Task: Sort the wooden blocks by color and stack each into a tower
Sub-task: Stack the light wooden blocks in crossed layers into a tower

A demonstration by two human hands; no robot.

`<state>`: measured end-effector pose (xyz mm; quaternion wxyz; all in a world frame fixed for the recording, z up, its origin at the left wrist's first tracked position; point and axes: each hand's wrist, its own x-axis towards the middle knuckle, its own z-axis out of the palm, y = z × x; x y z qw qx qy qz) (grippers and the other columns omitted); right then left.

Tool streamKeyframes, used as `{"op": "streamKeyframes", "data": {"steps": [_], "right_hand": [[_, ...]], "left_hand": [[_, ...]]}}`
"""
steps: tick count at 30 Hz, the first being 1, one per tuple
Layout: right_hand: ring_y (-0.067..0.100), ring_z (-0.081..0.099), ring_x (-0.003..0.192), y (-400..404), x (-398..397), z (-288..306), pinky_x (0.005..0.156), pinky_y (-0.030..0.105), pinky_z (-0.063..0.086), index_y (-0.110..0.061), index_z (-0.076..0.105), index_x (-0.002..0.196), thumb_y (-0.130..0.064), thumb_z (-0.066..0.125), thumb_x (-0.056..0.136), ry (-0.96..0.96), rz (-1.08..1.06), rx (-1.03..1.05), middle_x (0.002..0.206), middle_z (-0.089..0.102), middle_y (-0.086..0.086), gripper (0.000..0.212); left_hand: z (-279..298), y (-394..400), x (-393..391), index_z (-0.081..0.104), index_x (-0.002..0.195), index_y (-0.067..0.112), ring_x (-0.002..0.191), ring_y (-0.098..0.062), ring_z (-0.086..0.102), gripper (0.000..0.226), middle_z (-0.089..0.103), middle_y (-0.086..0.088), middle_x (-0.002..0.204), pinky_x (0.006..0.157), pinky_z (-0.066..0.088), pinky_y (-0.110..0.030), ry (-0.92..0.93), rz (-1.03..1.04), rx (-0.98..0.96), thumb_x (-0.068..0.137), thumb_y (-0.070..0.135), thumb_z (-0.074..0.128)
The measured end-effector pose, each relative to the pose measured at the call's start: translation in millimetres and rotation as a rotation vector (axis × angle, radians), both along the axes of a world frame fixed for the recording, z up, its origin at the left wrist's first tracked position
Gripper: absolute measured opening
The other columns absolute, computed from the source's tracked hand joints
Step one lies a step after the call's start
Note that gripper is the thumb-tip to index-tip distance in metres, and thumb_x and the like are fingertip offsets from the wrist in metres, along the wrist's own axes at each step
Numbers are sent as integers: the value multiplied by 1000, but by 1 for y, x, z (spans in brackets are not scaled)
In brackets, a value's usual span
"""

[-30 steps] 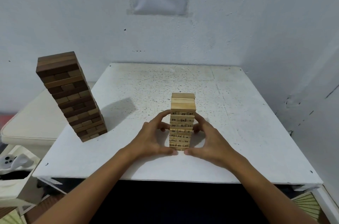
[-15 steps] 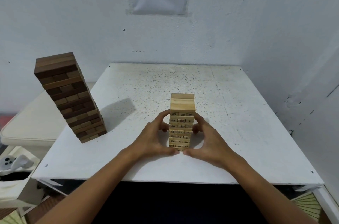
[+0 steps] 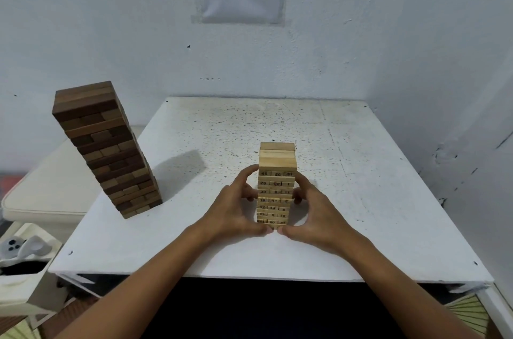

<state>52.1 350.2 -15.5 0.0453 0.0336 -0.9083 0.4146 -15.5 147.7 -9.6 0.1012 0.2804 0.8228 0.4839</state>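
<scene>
White table, both hands' grip, left hand, right hand, clasping light tower, dark tower apart

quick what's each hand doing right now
Left hand: fingers curled round the light block tower, holding its left side.
Right hand: fingers curled round the same tower, holding its right side.
</scene>
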Motion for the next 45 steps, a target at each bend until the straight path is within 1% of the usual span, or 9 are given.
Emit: {"op": "streamKeyframes", "data": {"steps": [4,8,10,14,19,25,30,40,45], "right_hand": [[-5,51,106,2,-3,-1,82,8,44,-50,15,146,-38,85,65,10,3,-11,118,57,-15,107],[-1,53,107,6,-7,1,91,24,52,-51,19,145,-41,82,62,13,20,-47,119,59,-12,104],[0,53,108,8,-10,1,92,27,52,-51,20,145,-42,81,62,14,24,-49,120,59,-11,104],[-2,52,107,15,-15,0,91,25,51,-49,20,146,-42,82,62,17,19,-45,119,59,-12,104],[-9,49,106,25,-24,3,85,16,50,-48,23,145,-38,83,65,20,8,-37,117,58,-13,101],[-4,52,108,38,-36,4,88,21,52,-49,25,143,-40,83,65,19,5,-32,118,58,-13,98],[-2,51,109,50,-47,4,85,14,47,-45,26,145,-39,84,66,14,-4,-19,120,57,-12,98],[2,52,109,74,-71,7,87,23,52,-40,28,146,-40,84,66,7,-3,-19,120,58,-10,98],[0,52,110,85,-83,5,83,13,47,-42,27,146,-38,85,67,-8,-9,-10,120,57,-11,98]], "left_hand": [[2,3,-2,33,142,37,103,-13,64,106,70,10,101,85,56,-44,3,-1,-4,53,22,89],[2,7,-7,34,141,37,101,-16,66,104,72,6,98,83,56,-48,-18,-9,17,54,17,88],[2,9,-9,35,141,38,101,-16,66,103,72,5,99,82,56,-48,-19,-11,18,54,18,88],[2,17,-16,37,140,37,102,-16,66,102,72,5,101,83,56,-48,-14,-20,29,54,17,89],[1,27,-27,39,138,40,101,-14,67,101,72,3,100,80,58,-46,-17,-19,31,54,16,89],[-1,41,-41,41,137,38,102,-14,67,97,72,3,103,84,57,-46,-1,-37,35,56,17,90],[0,53,-53,41,139,34,101,-8,66,99,71,5,103,86,57,-41,17,-51,28,55,21,91],[2,78,-78,35,142,35,105,-1,62,104,68,10,110,89,56,-32,41,-77,-13,55,30,91],[2,88,-89,33,140,39,103,3,61,104,66,13,110,89,56,-28,40,-74,-21,56,27,92]]}}
